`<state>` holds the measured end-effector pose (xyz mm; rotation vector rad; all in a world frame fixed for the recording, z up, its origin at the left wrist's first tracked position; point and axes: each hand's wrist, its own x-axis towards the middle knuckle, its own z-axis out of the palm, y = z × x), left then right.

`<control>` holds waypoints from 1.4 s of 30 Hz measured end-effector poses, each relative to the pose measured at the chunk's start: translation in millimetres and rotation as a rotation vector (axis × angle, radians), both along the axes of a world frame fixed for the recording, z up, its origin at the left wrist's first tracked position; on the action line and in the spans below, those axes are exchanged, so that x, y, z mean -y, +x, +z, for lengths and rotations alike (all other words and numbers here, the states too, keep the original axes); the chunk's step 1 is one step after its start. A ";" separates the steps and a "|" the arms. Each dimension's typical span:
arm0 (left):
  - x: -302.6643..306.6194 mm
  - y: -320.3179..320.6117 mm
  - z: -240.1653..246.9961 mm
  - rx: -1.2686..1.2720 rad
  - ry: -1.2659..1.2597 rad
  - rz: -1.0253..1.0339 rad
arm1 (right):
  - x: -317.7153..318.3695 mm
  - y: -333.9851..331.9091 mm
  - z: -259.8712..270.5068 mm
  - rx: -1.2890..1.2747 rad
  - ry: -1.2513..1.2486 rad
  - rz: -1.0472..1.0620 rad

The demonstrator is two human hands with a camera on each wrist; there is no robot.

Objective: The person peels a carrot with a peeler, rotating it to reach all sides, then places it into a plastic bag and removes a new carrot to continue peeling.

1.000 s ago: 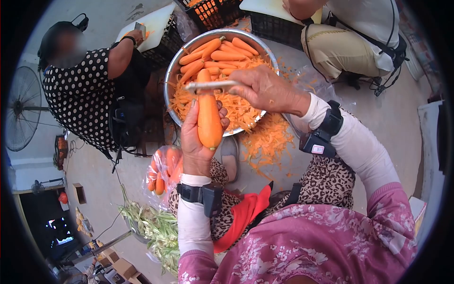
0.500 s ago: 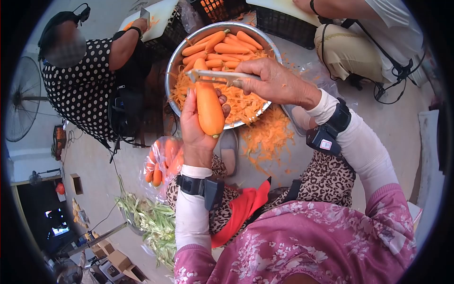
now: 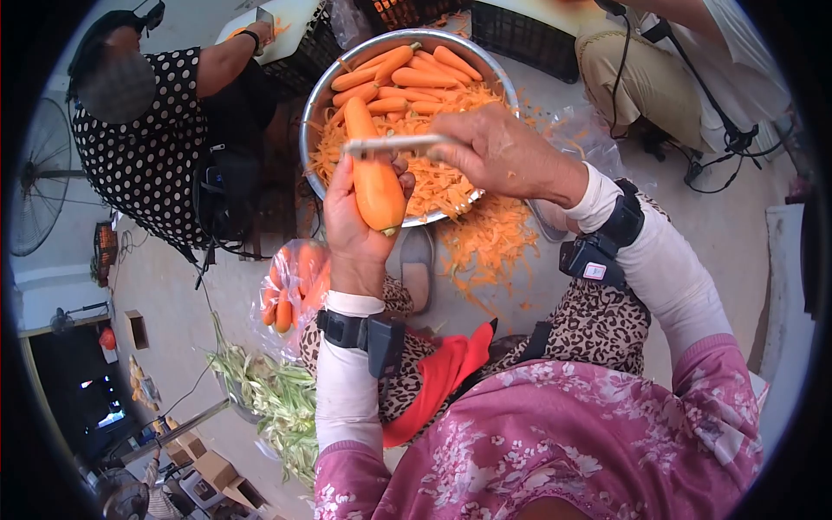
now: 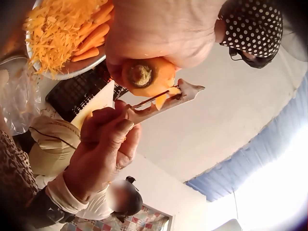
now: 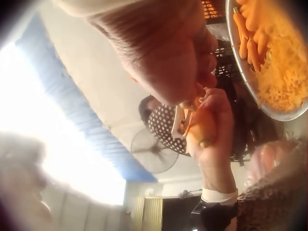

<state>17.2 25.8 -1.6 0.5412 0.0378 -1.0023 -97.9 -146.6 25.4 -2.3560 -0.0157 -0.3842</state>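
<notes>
My left hand (image 3: 354, 238) holds a thick orange carrot (image 3: 379, 199) from below. The carrot's stem end points toward me, and its narrower end leans over the basin. In my right hand (image 3: 520, 156) is a peeler (image 3: 394, 144), gripped by its handle and lying crosswise on the carrot's upper half. Seen from the left wrist, the peeler (image 4: 156, 108) meets the carrot's side just beyond the brown stem end (image 4: 140, 76). A piece of peel (image 4: 161, 101) sticks out at its blade. The right wrist view also has the carrot (image 5: 203, 129) in the left hand.
A metal basin (image 3: 309, 121) holds whole carrots (image 3: 425, 76) and a heap of peelings (image 3: 442, 186). More peelings (image 3: 487, 251) litter the floor beside it. Bagged carrots (image 3: 290, 286) lie by my left leg. Two people work at boards on black crates (image 3: 524, 43).
The peeler has slid along the carrot from near its narrow end toward its middle. Both hands and the carrot sit slightly higher in the head view, which has shifted a little.
</notes>
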 end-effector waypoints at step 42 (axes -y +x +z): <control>-3.4 3.1 -0.4 -0.088 -0.043 -0.095 | 10.0 -4.9 1.3 0.062 0.249 0.209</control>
